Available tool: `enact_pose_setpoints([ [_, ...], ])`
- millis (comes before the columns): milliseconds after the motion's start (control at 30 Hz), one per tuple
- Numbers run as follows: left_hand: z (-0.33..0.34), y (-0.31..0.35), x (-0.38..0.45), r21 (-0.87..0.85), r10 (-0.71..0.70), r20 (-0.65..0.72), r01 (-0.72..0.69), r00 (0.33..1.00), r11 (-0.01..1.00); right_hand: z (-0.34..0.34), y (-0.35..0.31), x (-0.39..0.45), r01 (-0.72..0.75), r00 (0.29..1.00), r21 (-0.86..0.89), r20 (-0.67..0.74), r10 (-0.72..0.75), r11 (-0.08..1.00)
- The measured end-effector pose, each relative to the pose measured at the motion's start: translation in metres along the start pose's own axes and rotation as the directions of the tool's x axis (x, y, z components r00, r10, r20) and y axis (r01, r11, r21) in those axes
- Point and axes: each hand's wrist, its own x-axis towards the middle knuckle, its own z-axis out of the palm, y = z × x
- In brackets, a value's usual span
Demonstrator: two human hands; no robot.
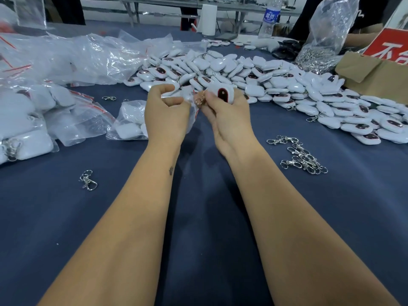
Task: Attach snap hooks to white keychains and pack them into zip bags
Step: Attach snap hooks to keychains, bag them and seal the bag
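My right hand (225, 113) grips a white keychain (223, 93) with a dark red-rimmed window, and a metal snap hook (200, 100) hangs at its left side. My left hand (165, 111) pinches the mouth of a clear zip bag (189, 100) with a red seal strip, right next to the hook. Both hands are raised over the blue table, just in front of a big heap of white keychains (276, 85). Whether the hook is inside the bag's mouth is hard to tell.
A part-filled zip bag (128, 122) lies left of my left hand, and packed bags (33, 120) pile at far left. Loose snap hooks (302, 156) lie at right; single hooks (88, 180) sit at left. A cardboard box (366, 74), a bag of hooks (326, 36) and a bottle (269, 18) stand behind.
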Motion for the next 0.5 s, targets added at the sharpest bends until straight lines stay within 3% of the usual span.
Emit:
enact_pose_setpoints([
  [100,0.0005,-0.0028,-0.0005,-0.071,-0.077,-0.030,0.075,0.997,0.995,0.0043,0.0068,-0.0028,-0.091,0.996,-0.065,0.012,0.092,0.994],
  [267,-0.0003,0.0003,-0.0037,-0.072,0.033,-0.064,-0.037,0.997,0.997,0.0038,0.0114,-0.0050,0.009,1.000,-0.514,0.007,-0.006,0.857],
  [333,-0.0016,0.0029,-0.0053,-0.066,0.114,-0.091,-0.120,0.989,0.991,0.0018,0.0114,-0.0035,0.099,0.995,-0.645,0.066,-0.075,0.758],
  [433,-0.0032,0.0057,-0.0072,0.012,0.238,-0.092,-0.238,0.967,0.971,0.0004,0.0095,-0.0005,0.229,0.973,-0.842,0.202,-0.107,0.489],
  [500,-0.0028,0.0054,-0.0082,0.068,0.299,-0.063,-0.295,0.952,0.953,0.0023,0.0058,-0.0004,0.232,0.973,-0.862,0.215,-0.088,0.450],
])
